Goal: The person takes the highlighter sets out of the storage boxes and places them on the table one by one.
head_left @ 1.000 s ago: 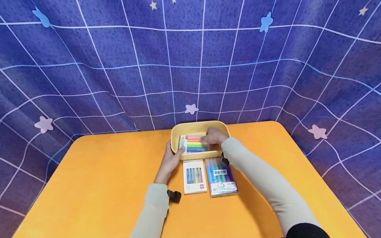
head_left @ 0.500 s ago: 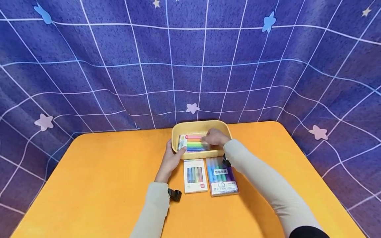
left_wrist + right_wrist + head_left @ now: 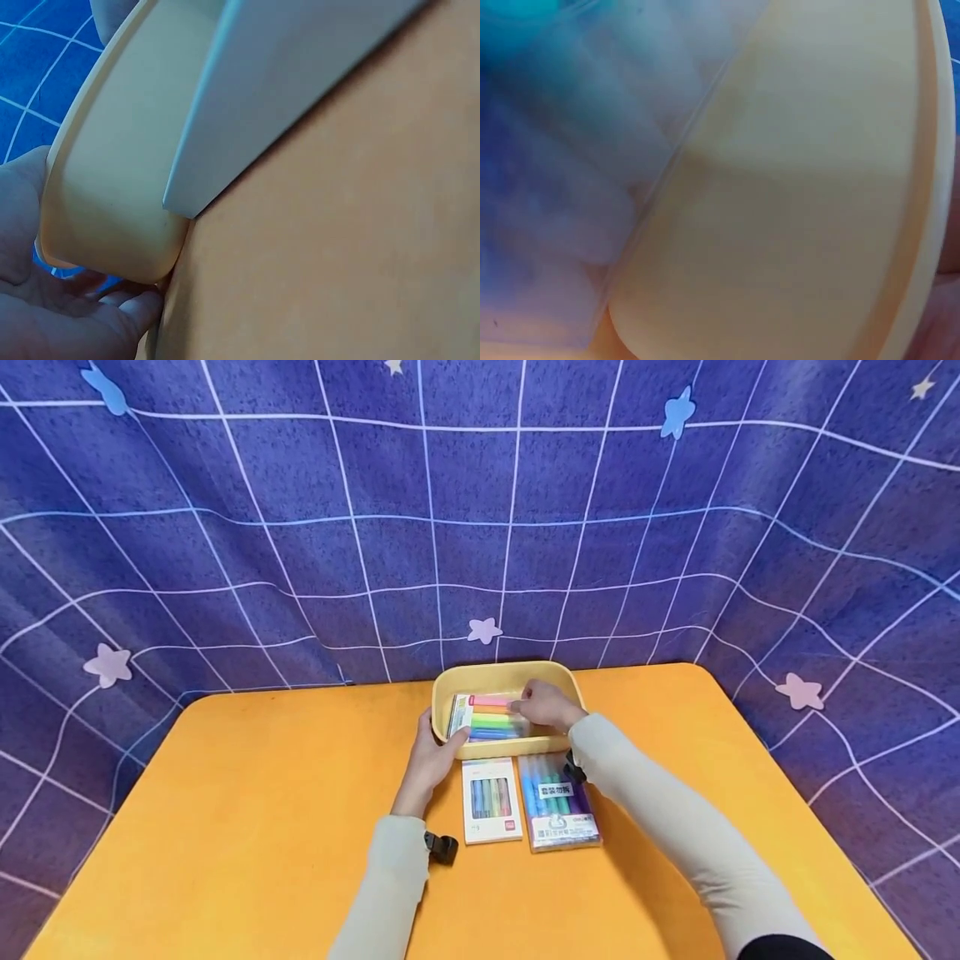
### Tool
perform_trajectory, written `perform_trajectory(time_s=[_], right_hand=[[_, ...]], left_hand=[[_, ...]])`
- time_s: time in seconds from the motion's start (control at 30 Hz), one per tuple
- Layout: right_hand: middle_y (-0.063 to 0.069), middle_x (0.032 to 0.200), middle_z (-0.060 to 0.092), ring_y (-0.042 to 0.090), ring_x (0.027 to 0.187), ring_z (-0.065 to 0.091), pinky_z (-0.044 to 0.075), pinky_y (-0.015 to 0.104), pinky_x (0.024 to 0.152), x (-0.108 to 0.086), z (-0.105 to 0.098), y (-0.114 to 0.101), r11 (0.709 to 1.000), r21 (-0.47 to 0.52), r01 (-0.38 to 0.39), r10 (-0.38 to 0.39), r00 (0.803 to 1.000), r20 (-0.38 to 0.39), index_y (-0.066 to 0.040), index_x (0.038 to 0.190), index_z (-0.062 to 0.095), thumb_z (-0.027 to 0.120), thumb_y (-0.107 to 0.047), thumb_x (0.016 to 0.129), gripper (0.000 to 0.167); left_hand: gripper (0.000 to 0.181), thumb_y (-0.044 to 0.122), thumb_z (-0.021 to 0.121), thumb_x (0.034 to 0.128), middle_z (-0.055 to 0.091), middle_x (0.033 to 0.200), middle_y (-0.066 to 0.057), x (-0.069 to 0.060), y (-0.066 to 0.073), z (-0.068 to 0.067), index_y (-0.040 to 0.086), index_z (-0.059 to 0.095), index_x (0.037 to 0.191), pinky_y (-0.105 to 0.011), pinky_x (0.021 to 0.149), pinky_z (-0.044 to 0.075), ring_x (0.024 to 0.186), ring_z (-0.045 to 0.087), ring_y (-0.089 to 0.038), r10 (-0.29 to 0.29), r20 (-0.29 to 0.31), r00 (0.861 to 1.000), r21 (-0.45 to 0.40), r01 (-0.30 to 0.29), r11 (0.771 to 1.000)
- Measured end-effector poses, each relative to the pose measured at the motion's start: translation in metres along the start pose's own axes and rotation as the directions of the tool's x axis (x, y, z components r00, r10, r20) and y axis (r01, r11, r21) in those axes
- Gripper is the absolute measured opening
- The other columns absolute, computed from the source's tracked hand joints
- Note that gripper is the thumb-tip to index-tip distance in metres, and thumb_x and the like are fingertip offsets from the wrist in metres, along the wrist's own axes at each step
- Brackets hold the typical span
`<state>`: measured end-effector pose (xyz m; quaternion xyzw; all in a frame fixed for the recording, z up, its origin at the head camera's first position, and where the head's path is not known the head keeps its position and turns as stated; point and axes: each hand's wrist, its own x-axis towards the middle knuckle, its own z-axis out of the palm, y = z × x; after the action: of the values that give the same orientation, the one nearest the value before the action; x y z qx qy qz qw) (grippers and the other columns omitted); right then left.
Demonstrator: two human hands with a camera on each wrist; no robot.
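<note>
A pale yellow plastic bin (image 3: 517, 747) stands at the table's far side. My left hand (image 3: 429, 764) grips its left end, the thumb over the front rim; in the left wrist view that hand (image 3: 67, 315) wraps the bin's corner (image 3: 112, 187), fingertips low near the table. Inside the bin lies a clear pack of rainbow-coloured markers (image 3: 495, 720). My right hand (image 3: 546, 704) reaches in over the right end and holds the pack's right edge with curled fingers; its fingertips are partly hidden. The right wrist view mostly shows the bin's outer wall (image 3: 795, 225).
In front of the bin lie a white box of pens (image 3: 491, 802) and, to its right, a clear pack of blue, green and purple markers (image 3: 558, 802), both close to the bin. The orange table (image 3: 262, 827) meets a blue grid-patterned curtain (image 3: 375, 527) behind.
Both hands stay almost where they were at the bin. The right hand's fingers shift slightly at the pack's edge; the whole view moves a little.
</note>
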<state>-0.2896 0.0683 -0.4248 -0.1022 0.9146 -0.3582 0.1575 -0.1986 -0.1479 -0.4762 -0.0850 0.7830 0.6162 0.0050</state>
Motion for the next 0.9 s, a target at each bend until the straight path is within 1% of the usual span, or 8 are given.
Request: perform_trajectory(time_s=[0.2,0.33,0.4,0.47,0.63,0.73,0.83,0.9], right_hand=[[0.003,0.087,0.053,0.018,0.079,0.050,0.041,0.029,0.070,-0.007,-0.007,-0.006,0.998,-0.059,0.022,-0.024,0.999,-0.036,-0.007,0.100,0.055,0.063,-0.035,0.097,0.030],[0.012,0.103,0.069,0.025,0.093,0.062,0.051,0.036,0.086,-0.013,-0.011,-0.014,0.988,-0.141,0.058,-0.068,0.995,-0.066,-0.001,0.115,0.061,0.061,-0.034,0.098,0.038],[0.016,0.115,0.070,0.028,0.103,0.064,0.051,0.041,0.096,-0.016,-0.012,-0.017,0.982,-0.175,0.071,-0.084,0.994,-0.065,0.002,0.123,0.062,0.060,-0.034,0.098,0.043],[0.018,0.118,0.071,0.028,0.105,0.065,0.051,0.042,0.098,-0.019,-0.012,-0.018,0.979,-0.186,0.085,-0.097,0.994,-0.057,0.003,0.126,0.062,0.060,-0.033,0.099,0.046],[0.016,0.108,0.071,0.022,0.091,0.062,0.052,0.037,0.087,-0.026,-0.016,-0.019,0.977,-0.180,0.115,-0.125,0.991,-0.046,0.002,0.122,0.063,0.058,-0.033,0.100,0.042],[0.011,0.094,0.068,0.018,0.078,0.058,0.050,0.031,0.075,-0.029,-0.019,-0.020,0.971,-0.196,0.136,-0.147,0.988,-0.042,0.000,0.119,0.063,0.059,-0.032,0.100,0.038],[0.003,0.077,0.061,0.014,0.066,0.052,0.044,0.027,0.062,-0.031,-0.022,-0.022,0.958,-0.239,0.160,-0.169,0.985,-0.019,-0.002,0.116,0.063,0.059,-0.031,0.100,0.033],[0.000,0.070,0.055,0.012,0.060,0.049,0.040,0.025,0.058,-0.031,-0.025,-0.025,0.946,-0.271,0.181,-0.190,0.982,-0.008,-0.004,0.113,0.064,0.060,-0.030,0.100,0.030]], left_hand=[[0.084,0.038,0.068,0.0952,0.039,0.159,-0.013,-0.001,-0.002,0.002,0.022,0.017,0.160,-0.056,0.122,0.030,0.149,0.036,-0.033,0.007,0.001,1.000,-0.004,-0.007,1.000],[0.084,0.039,0.067,0.0955,0.038,0.159,-0.014,0.001,-0.001,0.001,0.021,0.017,0.160,-0.056,0.122,0.029,0.149,0.036,-0.033,0.019,-0.004,1.000,-0.006,-0.019,1.000],[0.084,0.039,0.067,0.0957,0.038,0.159,-0.013,0.001,-0.001,0.000,0.021,0.017,0.160,-0.055,0.122,0.029,0.149,0.035,-0.033,0.015,-0.006,1.000,-0.002,-0.015,1.000],[0.084,0.039,0.067,0.0961,0.037,0.160,-0.014,0.001,-0.002,0.000,0.021,0.016,0.161,-0.055,0.122,0.029,0.149,0.035,-0.033,0.012,-0.003,1.000,0.003,-0.012,1.000],[0.084,0.039,0.066,0.0964,0.038,0.160,-0.014,0.001,-0.003,0.000,0.020,0.016,0.161,-0.054,0.123,0.028,0.149,0.035,-0.033,0.018,0.005,1.000,-0.001,-0.018,1.000],[0.085,0.042,0.066,0.0959,0.037,0.160,-0.014,0.002,-0.002,0.000,0.020,0.016,0.160,-0.054,0.123,0.028,0.149,0.035,-0.032,0.027,0.006,1.000,-0.008,-0.027,1.000],[0.085,0.043,0.066,0.0957,0.035,0.161,-0.013,0.002,-0.001,-0.001,0.022,0.016,0.161,-0.054,0.124,0.027,0.151,0.033,-0.032,0.018,0.016,1.000,-0.010,-0.018,1.000],[0.086,0.043,0.066,0.0957,0.035,0.162,-0.012,0.004,0.002,-0.002,0.022,0.015,0.161,-0.054,0.124,0.027,0.151,0.032,-0.031,0.010,0.024,1.000,-0.008,-0.009,1.000]])
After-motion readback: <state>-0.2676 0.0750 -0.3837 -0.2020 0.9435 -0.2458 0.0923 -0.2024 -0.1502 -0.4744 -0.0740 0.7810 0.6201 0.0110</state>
